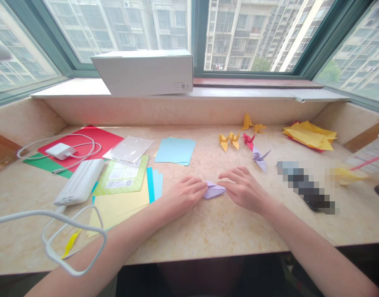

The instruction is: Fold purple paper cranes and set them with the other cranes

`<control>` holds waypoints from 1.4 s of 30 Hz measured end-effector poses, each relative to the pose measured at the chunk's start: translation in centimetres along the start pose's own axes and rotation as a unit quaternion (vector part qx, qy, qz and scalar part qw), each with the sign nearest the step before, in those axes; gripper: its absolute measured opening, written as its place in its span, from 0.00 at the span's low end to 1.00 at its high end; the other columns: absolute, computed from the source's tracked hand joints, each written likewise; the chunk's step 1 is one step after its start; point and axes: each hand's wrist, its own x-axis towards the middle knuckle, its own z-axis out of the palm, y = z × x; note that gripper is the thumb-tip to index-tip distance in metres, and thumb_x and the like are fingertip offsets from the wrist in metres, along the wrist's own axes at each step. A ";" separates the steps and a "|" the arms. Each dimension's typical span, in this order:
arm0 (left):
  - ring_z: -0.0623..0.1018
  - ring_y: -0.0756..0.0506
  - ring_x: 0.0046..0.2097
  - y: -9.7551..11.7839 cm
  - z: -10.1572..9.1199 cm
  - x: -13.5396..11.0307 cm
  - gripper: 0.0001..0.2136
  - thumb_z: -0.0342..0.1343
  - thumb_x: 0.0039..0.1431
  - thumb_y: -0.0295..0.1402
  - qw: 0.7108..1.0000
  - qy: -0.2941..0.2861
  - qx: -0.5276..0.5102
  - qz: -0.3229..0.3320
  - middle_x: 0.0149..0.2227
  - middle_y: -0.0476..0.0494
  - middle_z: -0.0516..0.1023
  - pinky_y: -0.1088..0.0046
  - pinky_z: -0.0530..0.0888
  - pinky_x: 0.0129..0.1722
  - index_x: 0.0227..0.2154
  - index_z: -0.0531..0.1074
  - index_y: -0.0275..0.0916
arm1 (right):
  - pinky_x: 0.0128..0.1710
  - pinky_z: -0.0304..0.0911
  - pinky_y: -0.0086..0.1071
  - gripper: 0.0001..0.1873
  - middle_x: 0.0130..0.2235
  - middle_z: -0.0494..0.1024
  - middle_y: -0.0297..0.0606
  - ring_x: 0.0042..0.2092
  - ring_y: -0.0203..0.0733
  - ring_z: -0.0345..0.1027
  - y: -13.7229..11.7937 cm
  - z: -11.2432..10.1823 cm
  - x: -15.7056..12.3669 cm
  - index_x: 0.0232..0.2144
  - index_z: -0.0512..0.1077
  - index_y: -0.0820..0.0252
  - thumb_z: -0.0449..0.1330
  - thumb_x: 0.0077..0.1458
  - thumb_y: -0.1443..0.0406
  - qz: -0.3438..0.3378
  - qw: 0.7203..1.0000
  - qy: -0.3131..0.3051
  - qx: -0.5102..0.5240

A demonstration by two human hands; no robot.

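Observation:
A small piece of folded purple origami paper (214, 191) lies on the counter between my two hands. My left hand (185, 192) grips its left end, fingers curled and pressed together. The right end is held by the lower fingers of my right hand (245, 185), while its upper fingers are slightly raised and bent. Both tips of the paper are partly hidden under my fingers. Just beyond my right hand sits a finished purple paper crane (260, 158). A red paper crane (248, 141) and several yellow paper cranes (224, 142) stand behind it.
Blue paper squares (175, 151) lie ahead to the left. Farther left are a green-dotted packet (123, 175), cream sheets (123, 204), a white power bank (79, 181) and a looping white cable (50, 212). Yellow sheets (309, 134) and a blurred-out dark object (309, 187) lie on the right.

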 end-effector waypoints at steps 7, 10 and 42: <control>0.76 0.41 0.50 -0.1 0.4 0.1 0.10 0.49 0.67 0.25 0.997 0.001 -0.075 -0.005 0.49 0.39 0.80 0.62 0.73 0.49 0.46 0.73 0.36 | 0.48 0.57 0.40 0.10 0.42 0.80 0.38 0.45 0.44 0.69 -1.4 0.6 0.5 0.46 0.76 0.54 0.56 0.66 0.62 -0.012 0.995 -0.045 0.083; 0.76 0.40 0.50 -0.1 0.3 0.0 0.10 0.50 0.67 0.25 0.997 0.006 -0.080 0.004 0.52 0.39 0.79 0.60 0.73 0.51 0.46 0.74 0.35 | 0.46 0.57 0.40 0.11 0.39 0.79 0.38 0.42 0.43 0.69 -1.3 1.2 0.4 0.39 0.78 0.55 0.56 0.67 0.61 -0.006 0.995 -0.059 0.082; 0.79 0.43 0.46 0.1 1.7 0.4 0.08 0.56 0.64 0.29 0.974 0.064 -0.184 -0.113 0.48 0.44 0.82 0.62 0.73 0.49 0.31 0.79 0.38 | 0.43 0.50 0.38 0.08 0.34 0.80 0.33 0.39 0.41 0.72 -2.8 1.6 1.2 0.33 0.79 0.54 0.60 0.63 0.63 0.113 0.986 -0.048 0.113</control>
